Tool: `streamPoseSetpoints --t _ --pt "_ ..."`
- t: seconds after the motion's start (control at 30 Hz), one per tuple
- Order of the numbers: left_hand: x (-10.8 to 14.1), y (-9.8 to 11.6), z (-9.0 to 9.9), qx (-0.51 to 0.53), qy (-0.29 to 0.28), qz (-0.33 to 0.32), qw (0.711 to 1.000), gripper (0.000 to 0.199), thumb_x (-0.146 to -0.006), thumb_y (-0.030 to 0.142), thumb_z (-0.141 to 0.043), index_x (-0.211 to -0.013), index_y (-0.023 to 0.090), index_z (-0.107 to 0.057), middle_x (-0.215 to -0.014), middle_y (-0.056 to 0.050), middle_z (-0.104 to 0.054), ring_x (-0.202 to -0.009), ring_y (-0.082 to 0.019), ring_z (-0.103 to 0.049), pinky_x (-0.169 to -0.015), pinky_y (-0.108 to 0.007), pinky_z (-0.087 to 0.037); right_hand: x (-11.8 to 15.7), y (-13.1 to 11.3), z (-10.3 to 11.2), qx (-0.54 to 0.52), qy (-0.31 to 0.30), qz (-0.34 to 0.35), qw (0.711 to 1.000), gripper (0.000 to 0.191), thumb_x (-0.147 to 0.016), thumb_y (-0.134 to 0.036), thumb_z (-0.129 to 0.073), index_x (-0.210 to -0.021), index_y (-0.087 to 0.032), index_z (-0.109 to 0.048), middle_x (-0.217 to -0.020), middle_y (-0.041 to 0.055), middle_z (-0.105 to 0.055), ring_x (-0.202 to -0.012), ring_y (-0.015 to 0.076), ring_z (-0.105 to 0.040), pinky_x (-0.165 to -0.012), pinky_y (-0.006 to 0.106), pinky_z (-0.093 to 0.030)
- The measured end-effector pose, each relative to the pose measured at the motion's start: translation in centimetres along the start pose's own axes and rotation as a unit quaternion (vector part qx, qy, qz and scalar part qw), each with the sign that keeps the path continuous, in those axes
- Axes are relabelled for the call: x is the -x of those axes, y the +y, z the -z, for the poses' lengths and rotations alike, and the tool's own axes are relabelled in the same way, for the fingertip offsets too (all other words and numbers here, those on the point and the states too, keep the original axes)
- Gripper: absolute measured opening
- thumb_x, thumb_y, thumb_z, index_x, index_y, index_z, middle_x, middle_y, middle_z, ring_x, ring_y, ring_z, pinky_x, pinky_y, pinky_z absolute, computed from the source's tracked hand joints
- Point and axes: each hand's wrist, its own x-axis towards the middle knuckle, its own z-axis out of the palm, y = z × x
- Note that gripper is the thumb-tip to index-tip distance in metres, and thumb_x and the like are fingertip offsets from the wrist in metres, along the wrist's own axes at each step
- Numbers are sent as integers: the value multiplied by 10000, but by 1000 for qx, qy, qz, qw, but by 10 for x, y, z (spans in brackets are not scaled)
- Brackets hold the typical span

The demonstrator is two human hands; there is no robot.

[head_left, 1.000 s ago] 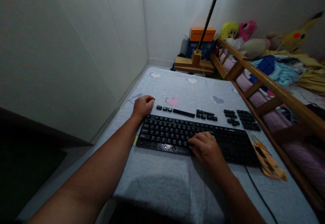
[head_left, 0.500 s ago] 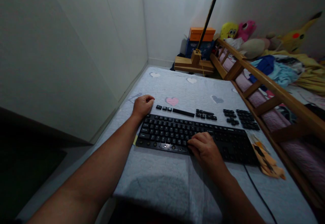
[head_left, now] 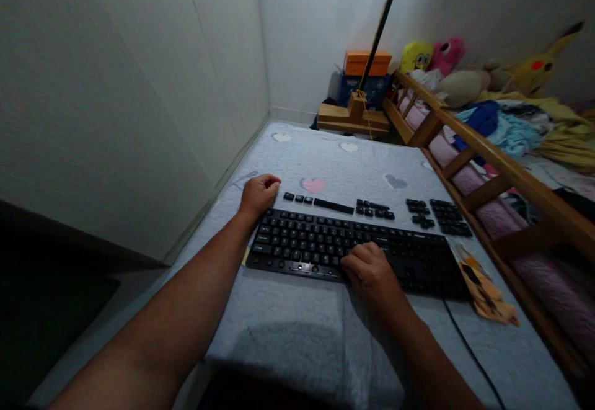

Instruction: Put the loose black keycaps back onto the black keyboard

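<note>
A black keyboard (head_left: 316, 244) lies on the cloth-covered table, its front row on the left stripped of keycaps. My right hand (head_left: 369, 265) rests over the keyboard's front edge near the middle, thumb and fingers pinched down at the lower keys. Whatever lies between those fingertips is hidden. My left hand (head_left: 258, 194) is curled closed by the keyboard's back left corner; I cannot make out what is in it, if anything. Beyond the keyboard lie a loose space bar (head_left: 333, 206), three single keycaps (head_left: 299, 198) and a small group of keycaps (head_left: 374, 209).
More loose keycaps (head_left: 450, 217) sit at the back right. An orange cloth (head_left: 493, 301) with a dark tool on it lies right of the keyboard. A cable (head_left: 469, 348) runs toward me. A wooden bed rail (head_left: 493, 149) borders the right; a white panel wall (head_left: 153, 87) stands left.
The whole view has shifted slightly. Both hands keep the same places at the keyboard, with no clear change in their grip.
</note>
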Motion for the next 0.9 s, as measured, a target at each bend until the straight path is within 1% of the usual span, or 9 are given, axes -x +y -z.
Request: streamPoseSetpoints --t 0.1,0.17,0.23,0.33,0.4,0.53,0.63,0.77,0.9 --pt "0 2 1 1 0 -2 1000 239 -749 293 -575 -858 193 -762 -855 -53 -767 -795 -210 -678 -797 -309 -517 1 2 4 -41 9 -7 999 197 -907 -78 -575 -799 -197 -689 -805 50 -632 -838 209 -503 -754 329 -421" --pt "1 2 1 3 0 -4 1000 241 -750 295 -575 -857 189 -764 -845 -56 -763 -786 -210 -675 -800 -315 -516 1 5 9 -76 27 -14 997 158 -903 -95 -579 -863 -199 -692 -847 53 -645 -862 213 -524 -777 344 -436" --pt "1 2 1 5 1 -5 1000 250 -750 304 -575 -855 182 -766 -830 -59 -759 -776 -210 -672 -801 -318 -517 0 10 16 -95 70 -28 993 144 -910 -121 -564 -914 -201 -684 -874 58 -647 -882 219 -541 -789 357 -448" --pt "1 2 1 10 1 -7 1000 264 -754 317 -567 -856 173 -763 -833 -64 -757 -774 -206 -672 -794 -314 -516 -2 17 27 -87 139 -69 984 149 -922 -149 -536 -933 -208 -672 -883 59 -650 -896 226 -558 -805 370 -456" --pt "1 1 0 12 -1 -8 1000 268 -758 323 -562 -855 172 -760 -838 -67 -757 -773 -204 -674 -785 -310 -516 -5 23 34 -75 147 -93 982 143 -916 -163 -541 -924 -211 -676 -888 58 -655 -903 230 -569 -819 376 -456" --pt "0 1 0 11 -3 -7 1000 261 -755 329 -567 -849 177 -757 -835 -62 -760 -780 -206 -676 -782 -308 -516 -21 42 48 -37 101 -110 988 145 -878 -172 -572 -887 -210 -712 -901 66 -666 -912 243 -582 -832 383 -453" --pt "0 0 0 10 -2 -3 1000 258 -752 326 -568 -851 181 -757 -836 -54 -763 -782 -203 -678 -783 -299 -517 -43 65 53 26 62 -117 991 149 -842 -159 -611 -885 -201 -747 -913 77 -679 -920 252 -584 -864 397 -442" --pt "0 0 -1 9 -2 1 1000 262 -750 322 -569 -864 182 -759 -841 -44 -768 -771 -197 -679 -776 -292 -522 -80 98 47 92 0 -141 986 145 -843 -185 -643 -890 -203 -779 -938 89 -687 -938 258 -591 -878 397 -434" --pt "0 1 0 8 -3 2 1000 262 -748 310 -568 -872 182 -760 -845 -43 -770 -769 -198 -680 -774 -296 -524 -109 118 39 126 -56 -171 976 144 -836 -191 -667 -895 -223 -794 -1001 95 -711 -987 281 -601 -869 405 -428"
